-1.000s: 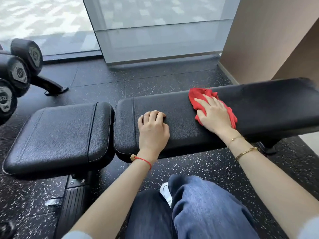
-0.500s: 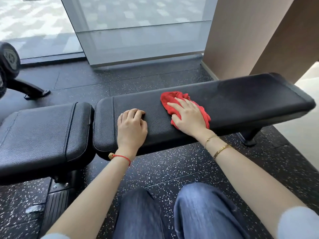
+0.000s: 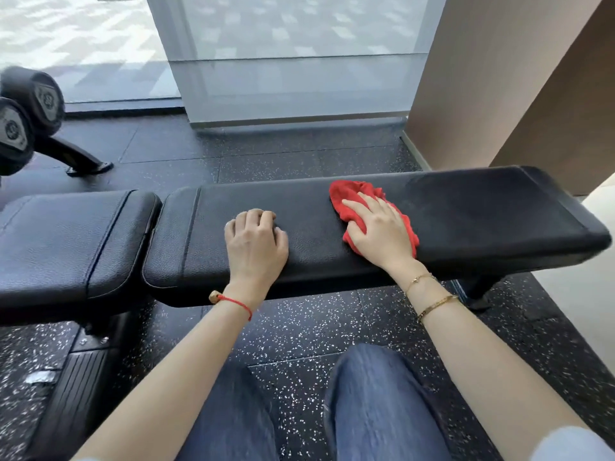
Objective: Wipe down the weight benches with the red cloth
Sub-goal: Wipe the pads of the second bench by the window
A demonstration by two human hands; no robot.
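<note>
- Long black worktop [image 3: 332, 227], pebbled leather-grain padding with stitched seams, rounded corners.
- Crumpled red cloth [image 3: 346, 194] lies on it at 2 o'clock, under the right hand [image 3: 379, 227], fingers spread flat.
- Left hand [image 3: 254, 241] rests at centre, fingers curled, holding nothing.

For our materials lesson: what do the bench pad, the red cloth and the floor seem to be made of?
Bench pad: black leather-look vinyl, probably; pebbled grain, stitched seams, soft sheen.
Red cloth: soft woven or terry fabric; it bunches into folds under the right hand.
Floor: likely rubber tiles; matte black with white flecks and straight joints.
</note>
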